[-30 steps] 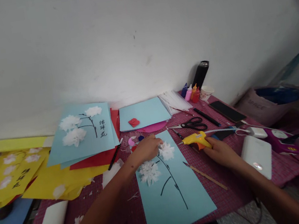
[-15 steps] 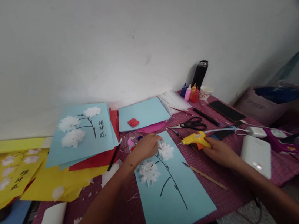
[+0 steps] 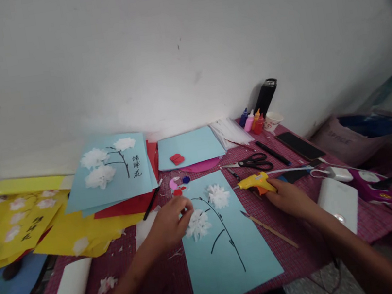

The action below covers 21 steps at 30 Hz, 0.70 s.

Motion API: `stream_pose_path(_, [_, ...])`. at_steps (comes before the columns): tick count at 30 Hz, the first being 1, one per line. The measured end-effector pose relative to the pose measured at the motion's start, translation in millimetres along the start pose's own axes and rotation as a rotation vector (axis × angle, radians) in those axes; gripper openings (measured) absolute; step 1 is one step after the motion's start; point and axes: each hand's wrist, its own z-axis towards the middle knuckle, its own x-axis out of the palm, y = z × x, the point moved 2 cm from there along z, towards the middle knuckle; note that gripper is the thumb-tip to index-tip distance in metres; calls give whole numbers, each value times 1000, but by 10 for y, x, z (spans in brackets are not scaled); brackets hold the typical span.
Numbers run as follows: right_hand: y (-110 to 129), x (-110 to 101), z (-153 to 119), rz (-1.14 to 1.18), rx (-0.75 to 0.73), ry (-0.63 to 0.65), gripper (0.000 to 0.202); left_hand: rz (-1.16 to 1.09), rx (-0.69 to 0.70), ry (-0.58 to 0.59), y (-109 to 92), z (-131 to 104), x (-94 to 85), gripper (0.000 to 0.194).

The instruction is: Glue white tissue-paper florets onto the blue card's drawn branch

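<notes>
My left hand [image 3: 172, 220] hovers at the left edge of a light blue sheet [image 3: 234, 281], beside a white ruffled paper flower [image 3: 198, 224]. Its fingers curl loosely, thumb and forefinger a little apart, and I see nothing between them. A second white flower [image 3: 218, 196] sits higher on the sheet, near the top of a drawn black branch [image 3: 226, 228]. In my right hand [image 3: 287, 196] is a yellow glue gun [image 3: 254, 181], its nozzle pointing left just off the sheet's right edge. A wooden-handled brush [image 3: 273, 231] lies below the gun.
Scissors [image 3: 253, 162], a black marker [image 3: 272, 153] and a phone [image 3: 299, 145] lie behind the gun. Paint bottles [image 3: 258, 124], a black flask [image 3: 265, 97] and a paper cup [image 3: 272, 121] stand near the wall. A similar flower picture [image 3: 114, 191] lies left. A white power bank [image 3: 339, 204] sits right.
My left hand has moved left and toward me, away from the upper white flower, which is now fully visible. My right hand still holds the glue gun in nearly the same place.
</notes>
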Motion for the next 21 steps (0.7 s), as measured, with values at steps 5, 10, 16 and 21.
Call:
stream_pose_path(5, [25, -11, -10, -122, 18, -17, 34, -83, -216, -58, 21, -901, 65, 17])
stream_pose_path(10, [64, -11, -75, -207, 28, -60, 38, -173, -314, -187, 3, -1424, 175, 22])
stream_pose_path(16, [128, -60, -159, -246, 0, -104, 38, -182, -368, -260, -66, -1654, 206, 27])
stream_pose_path(21, [184, -173, -398, -261, -32, -150, 38, -152, -347, -321, -82, -1784, 195, 22])
